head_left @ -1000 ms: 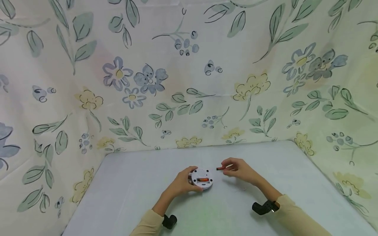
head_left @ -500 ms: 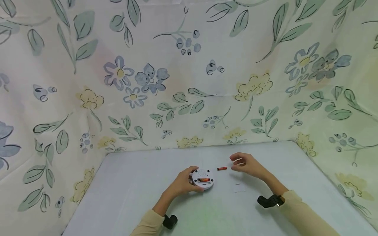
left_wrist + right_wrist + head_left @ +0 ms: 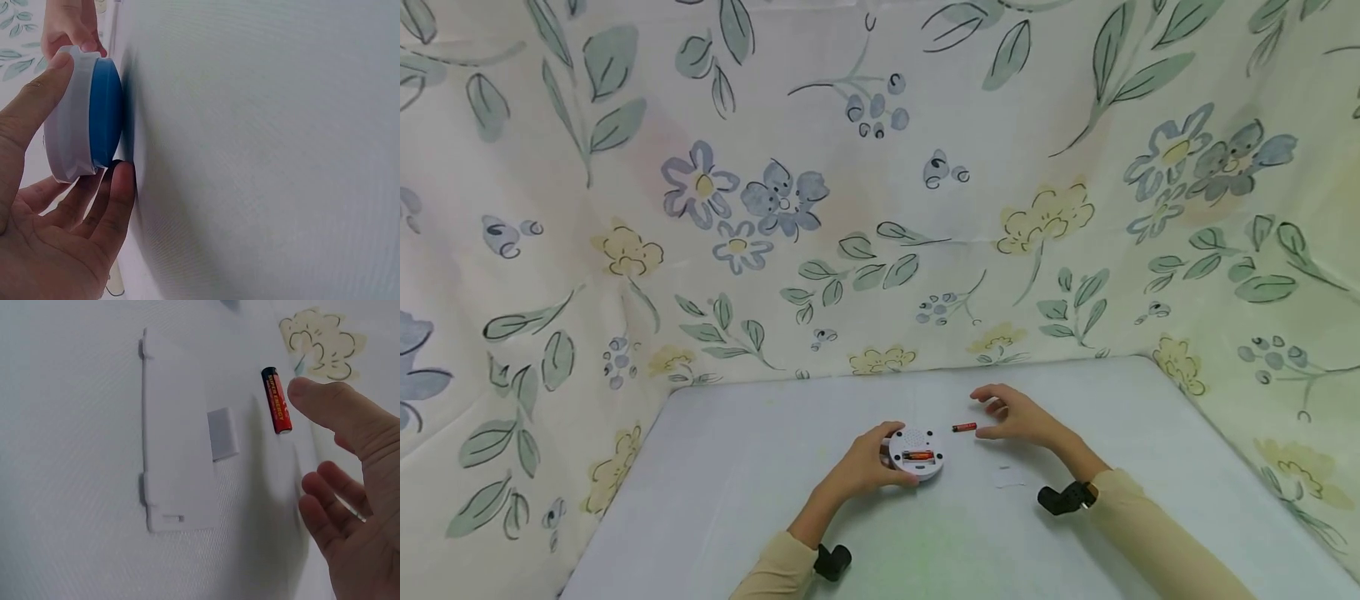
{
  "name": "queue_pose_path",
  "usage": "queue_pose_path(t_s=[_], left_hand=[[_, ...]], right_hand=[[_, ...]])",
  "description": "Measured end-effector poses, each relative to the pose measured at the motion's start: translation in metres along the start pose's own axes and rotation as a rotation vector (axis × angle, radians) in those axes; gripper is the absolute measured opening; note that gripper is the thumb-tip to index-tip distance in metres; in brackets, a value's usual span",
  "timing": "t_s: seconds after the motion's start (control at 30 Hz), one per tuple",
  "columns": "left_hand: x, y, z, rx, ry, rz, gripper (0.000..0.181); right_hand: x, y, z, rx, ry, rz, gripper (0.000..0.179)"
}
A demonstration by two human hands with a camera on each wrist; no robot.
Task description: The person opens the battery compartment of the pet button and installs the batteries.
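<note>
My left hand (image 3: 868, 462) grips a round white device (image 3: 904, 468) by its rim, thumb on the near side and fingers on the far side. Its underside faces up, with a red-orange battery (image 3: 917, 456) in the slot. In the left wrist view the device (image 3: 69, 125) shows a white shell and a blue lower part close to the table. A loose red and black battery (image 3: 277, 400), printed SUPER ENERGY, lies on the table. My right hand (image 3: 1018, 417) hovers just right of it, fingers spread and holding nothing. A white battery cover (image 3: 178, 437) lies flat nearby.
The white-covered table (image 3: 715, 483) ends at the back against a floral cloth (image 3: 850, 208), which also rises at both sides. Each forearm wears a black wrist camera (image 3: 1066, 498). The cover's small tab (image 3: 224, 433) sticks up slightly.
My right hand has let go of the battery, leaving it on the table, then drawn away rightward and come partly back left. My left hand keeps its hold on the device.
</note>
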State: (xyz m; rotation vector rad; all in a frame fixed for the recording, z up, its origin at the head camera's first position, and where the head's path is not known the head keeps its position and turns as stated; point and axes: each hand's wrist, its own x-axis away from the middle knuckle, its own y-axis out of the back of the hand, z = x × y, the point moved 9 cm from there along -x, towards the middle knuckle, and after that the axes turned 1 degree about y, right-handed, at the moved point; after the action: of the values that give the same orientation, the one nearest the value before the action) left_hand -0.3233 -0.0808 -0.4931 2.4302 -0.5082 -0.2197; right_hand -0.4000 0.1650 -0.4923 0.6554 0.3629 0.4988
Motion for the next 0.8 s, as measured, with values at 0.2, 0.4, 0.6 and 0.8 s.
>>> queue_pose_path(t_s=[0.2, 0.4, 0.6, 0.8], left_hand=[[0.0, 0.0, -0.001, -0.025, 0.004, 0.003, 0.089], [0.0, 0.0, -0.001, -0.036, 0.002, -0.002, 0.088], [0.001, 0.0, -0.002, -0.027, -0.005, -0.002, 0.088], [0.0, 0.0, -0.001, -0.027, 0.004, -0.003, 0.09]], right_hand=[[-0.011, -0.008, 0.006, 0.059, 0.027, 0.014, 0.061], [-0.019, -0.015, 0.006, 0.117, 0.003, 0.062, 0.039], [-0.02, -0.02, 0.008, 0.133, 0.036, 0.1, 0.011], [-0.016, -0.018, 0.011, 0.108, 0.054, 0.099, 0.009]])
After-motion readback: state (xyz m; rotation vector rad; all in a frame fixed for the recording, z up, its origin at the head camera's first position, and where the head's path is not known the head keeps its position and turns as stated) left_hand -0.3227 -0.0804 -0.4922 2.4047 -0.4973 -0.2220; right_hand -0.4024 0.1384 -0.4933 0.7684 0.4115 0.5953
